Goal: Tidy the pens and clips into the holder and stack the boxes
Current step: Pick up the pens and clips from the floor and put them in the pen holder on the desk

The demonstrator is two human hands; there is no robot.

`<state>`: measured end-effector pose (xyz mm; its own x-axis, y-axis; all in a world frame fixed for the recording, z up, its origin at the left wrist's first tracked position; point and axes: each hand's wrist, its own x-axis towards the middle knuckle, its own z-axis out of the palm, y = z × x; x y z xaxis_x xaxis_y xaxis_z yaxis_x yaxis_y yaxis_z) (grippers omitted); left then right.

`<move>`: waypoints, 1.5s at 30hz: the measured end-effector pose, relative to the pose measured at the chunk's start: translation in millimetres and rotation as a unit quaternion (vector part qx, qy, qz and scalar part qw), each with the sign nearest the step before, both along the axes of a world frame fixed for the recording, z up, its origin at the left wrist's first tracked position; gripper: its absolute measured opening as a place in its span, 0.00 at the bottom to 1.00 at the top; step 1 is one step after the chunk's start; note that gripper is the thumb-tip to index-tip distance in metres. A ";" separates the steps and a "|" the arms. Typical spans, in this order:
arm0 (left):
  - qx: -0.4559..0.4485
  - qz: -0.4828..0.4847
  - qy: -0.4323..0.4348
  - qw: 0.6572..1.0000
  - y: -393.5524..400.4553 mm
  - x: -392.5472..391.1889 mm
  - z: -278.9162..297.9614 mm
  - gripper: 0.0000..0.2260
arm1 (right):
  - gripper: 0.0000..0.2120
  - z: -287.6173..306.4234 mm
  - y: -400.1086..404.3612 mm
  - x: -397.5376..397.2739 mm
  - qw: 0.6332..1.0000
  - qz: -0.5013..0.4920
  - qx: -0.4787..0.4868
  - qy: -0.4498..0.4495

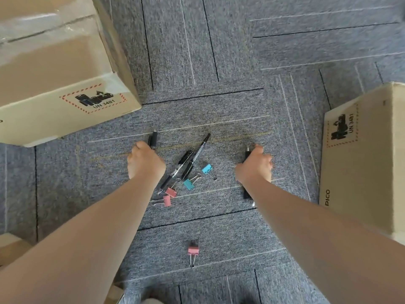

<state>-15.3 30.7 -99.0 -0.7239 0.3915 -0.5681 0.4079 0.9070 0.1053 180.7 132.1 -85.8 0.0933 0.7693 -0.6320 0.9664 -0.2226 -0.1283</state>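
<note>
Pink clip [193,251] loose | both hands fisted around pens, arms outstretched

Head-worn wide-angle view, looking steeply down at the carpet floor [219,62] in front of the person.

There is only this one view, so nothing is shared with a second camera. It looks from above and behind both forearms, which enter from the lower corners and reach away toward the middle of the frame, where the left hand [145,161] and right hand [255,166] sit fairly near the lens. The wide angle bends straight lines at the edges: the cardboard box [59,69] at upper left and another box [366,159] at the right edge lean outward, both cut off by the frame.
</note>
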 end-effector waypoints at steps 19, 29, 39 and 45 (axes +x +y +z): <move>0.053 -0.065 -0.156 0.984 -9.0 1.8 4.7 0.12 | 0.21 1.3 -2.4 -81.1 0.987 0.041 -0.112 0.108; 0.030 -0.064 -0.096 0.993 -5.1 9.6 0.6 0.08 | 0.13 -9.5 -17.5 -98.4 0.992 -0.001 -0.064 0.111; 0.070 -0.048 -0.071 0.994 -25.8 -3.8 92.0 0.15 | 0.10 81.8 -30.8 -94.2 0.990 0.023 -0.042 0.135; 0.166 0.012 -0.091 0.982 -30.5 -19.9 216.2 0.16 | 0.17 218.8 -37.8 -116.6 0.971 0.018 -0.040 0.237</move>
